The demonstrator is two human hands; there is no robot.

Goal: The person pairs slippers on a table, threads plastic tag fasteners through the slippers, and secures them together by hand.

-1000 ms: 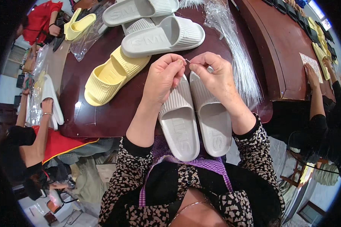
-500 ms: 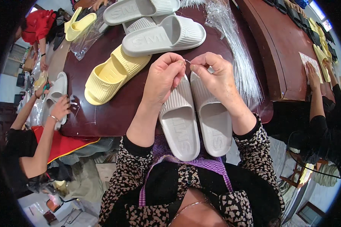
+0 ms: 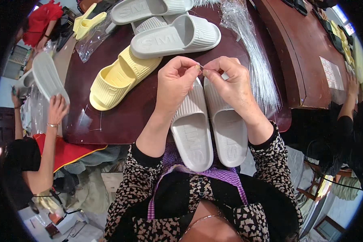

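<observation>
Just above a pair of grey slide sandals, my hands meet with thumbs and forefingers pinched. My left hand (image 3: 174, 82) and my right hand (image 3: 229, 80) hold the ends of a tiny thin pale strand (image 3: 201, 65), mostly hidden by the fingertips. Beneath them, the left grey slide (image 3: 193, 139) and the right grey slide (image 3: 231, 137) lie side by side, heels toward me over the table's near edge. My hands partly cover their toe ends.
A yellow slide (image 3: 117, 80) lies left of my hands, by stacked grey slides (image 3: 165, 38). Long silvery strands (image 3: 260, 68) lie in a bundle to the right on the dark red table (image 3: 121, 131). At far left a co-worker's hand (image 3: 57, 109) holds a grey slide (image 3: 48, 76). Another hand (image 3: 352, 85) shows at right.
My fingertips have come slightly closer together, covering more of the strand. At left, the co-worker has raised and tilted a grey slide. At right, another person's hand has moved off a white sheet.
</observation>
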